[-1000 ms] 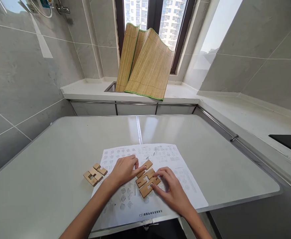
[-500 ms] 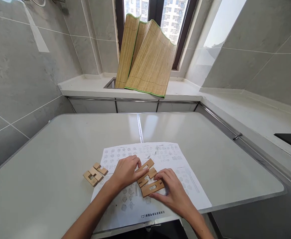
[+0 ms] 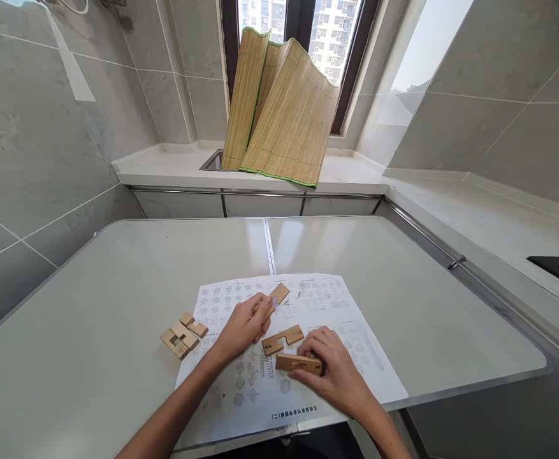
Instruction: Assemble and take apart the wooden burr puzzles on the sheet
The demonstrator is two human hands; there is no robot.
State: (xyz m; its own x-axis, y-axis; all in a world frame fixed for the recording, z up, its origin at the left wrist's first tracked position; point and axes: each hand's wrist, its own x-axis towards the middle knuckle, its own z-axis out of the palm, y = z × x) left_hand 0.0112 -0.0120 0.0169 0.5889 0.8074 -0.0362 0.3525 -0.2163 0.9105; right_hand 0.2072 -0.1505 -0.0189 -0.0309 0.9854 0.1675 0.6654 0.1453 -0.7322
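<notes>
Holding items, head view. My left hand [image 3: 244,324]: fingers pinched on one notched wooden piece [image 3: 277,296], lifted at a tilt over the printed sheet [image 3: 355,344]. My right hand [image 3: 333,370]: fingers clamped on a second wooden piece [image 3: 298,363], seemingly stood on its edge on the sheet, though the angle is poor. Third wooden piece [image 3: 283,339]: flat on the sheet between my hands, untouched. Spare wooden pieces [image 3: 182,333]: stacked left of the sheet on the white table [image 3: 116,287]. Bamboo mat [image 3: 279,108]: leaning at the window.
</notes>
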